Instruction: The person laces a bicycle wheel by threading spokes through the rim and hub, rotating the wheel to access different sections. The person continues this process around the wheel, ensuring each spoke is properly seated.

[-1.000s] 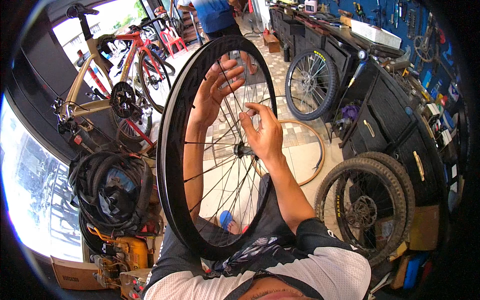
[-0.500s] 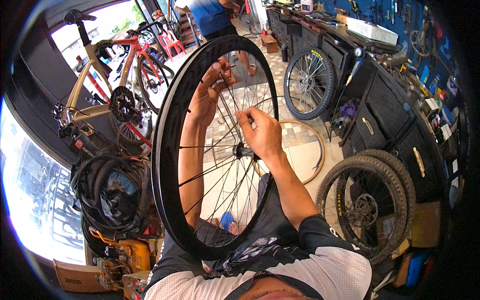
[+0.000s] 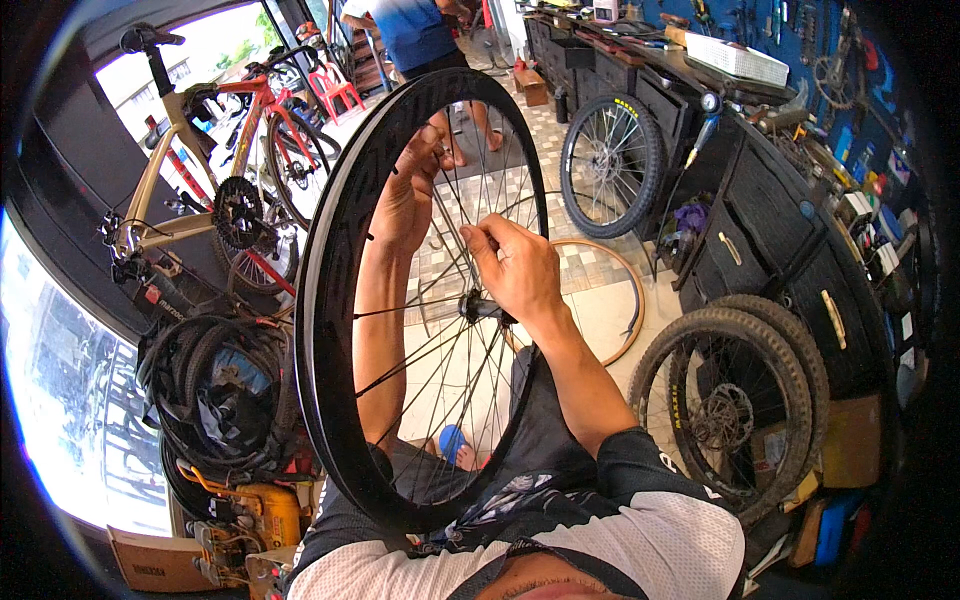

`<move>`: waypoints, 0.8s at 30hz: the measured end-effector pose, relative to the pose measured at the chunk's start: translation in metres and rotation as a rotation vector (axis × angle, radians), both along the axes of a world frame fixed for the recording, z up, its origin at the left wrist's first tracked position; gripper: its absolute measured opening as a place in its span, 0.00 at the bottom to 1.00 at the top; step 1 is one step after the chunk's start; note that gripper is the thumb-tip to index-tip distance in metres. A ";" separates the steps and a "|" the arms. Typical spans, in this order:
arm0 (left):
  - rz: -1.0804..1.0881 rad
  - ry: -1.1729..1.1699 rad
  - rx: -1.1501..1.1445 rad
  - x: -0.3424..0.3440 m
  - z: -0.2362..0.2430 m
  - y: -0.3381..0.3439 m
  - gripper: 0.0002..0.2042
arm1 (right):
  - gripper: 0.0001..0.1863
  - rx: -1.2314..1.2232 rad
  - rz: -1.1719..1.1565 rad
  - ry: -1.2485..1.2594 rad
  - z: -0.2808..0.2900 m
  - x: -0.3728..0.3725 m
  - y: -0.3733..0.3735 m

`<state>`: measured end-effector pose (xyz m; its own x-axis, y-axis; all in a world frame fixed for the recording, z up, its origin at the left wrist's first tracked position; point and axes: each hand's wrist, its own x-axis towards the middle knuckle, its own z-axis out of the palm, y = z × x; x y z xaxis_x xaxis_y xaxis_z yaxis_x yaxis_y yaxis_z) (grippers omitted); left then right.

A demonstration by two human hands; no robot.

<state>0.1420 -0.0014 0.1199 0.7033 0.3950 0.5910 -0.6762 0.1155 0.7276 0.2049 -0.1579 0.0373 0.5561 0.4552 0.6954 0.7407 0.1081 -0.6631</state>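
Bicycle wheel (image 3: 330, 330): left hand (image 3: 405, 195) at hub's (image 3: 469, 306) 11 o'clock, curled, grip unclear; right hand (image 3: 520, 270) at 2 o'clock, pinched.

Tan ring (image 3: 632, 336) on tiled floor (image 3: 598, 302)

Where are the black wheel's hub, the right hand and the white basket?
Black wheel's hub (image 3: 469, 306): head view, on its end where spokes meet.
Right hand (image 3: 522, 268): head view, on the middle of the hand.
White basket (image 3: 735, 62): head view, on its side wall.
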 end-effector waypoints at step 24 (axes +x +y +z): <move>0.213 0.157 0.017 -0.017 -0.001 -0.043 0.13 | 0.10 0.501 0.057 -0.111 0.063 0.019 0.012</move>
<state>0.1249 -0.0441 0.1189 0.6887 0.5351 0.4892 -0.5631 -0.0302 0.8259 0.2238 -0.1463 0.1006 0.4508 0.0783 0.8892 0.7872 0.4348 -0.4373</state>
